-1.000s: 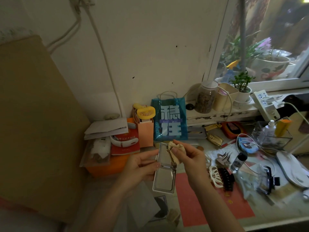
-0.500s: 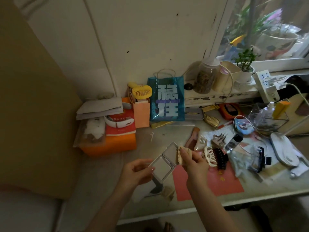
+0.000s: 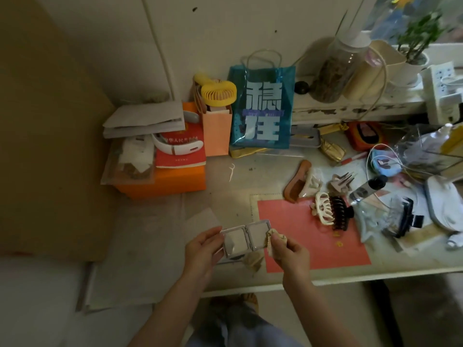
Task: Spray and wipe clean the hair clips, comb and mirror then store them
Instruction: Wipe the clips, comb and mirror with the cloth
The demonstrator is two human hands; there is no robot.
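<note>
- Above the near edge of the table (image 3: 400,267), the left hand (image 3: 200,249) is holding the folding mirror (image 3: 244,238) opened flat, its grip curled round the left panel with the thumb lying along the top edge.
- The right hand (image 3: 290,251) is pinching a small cream cloth (image 3: 271,240) between thumb and fingers, its grip closed on the cloth and pressing it against the right panel of the mirror (the cloth's scalloped edge is showing just beside the hinge side).
- Farther back on the table, the brown comb (image 3: 297,182) is lying tilted, touching a pale clip (image 3: 312,185).
- A cream claw clip (image 3: 323,209) and a dark claw clip (image 3: 340,214) are lying side by side, touching, at the upper edge of the pink mat (image 3: 300,241).
- A greyish clip (image 3: 342,182) is resting behind them, near a small black-capped bottle (image 3: 367,187) lying on its side.
- Another dark clip (image 3: 407,219) is sitting to the right among clear wrapping.
- At the back, a teal gift bag (image 3: 261,108) is standing against the wall, beside a yellow fan (image 3: 218,92) poking out of a peach bag.
- An orange box (image 3: 162,182) at the left is carrying a red book and papers.
</note>
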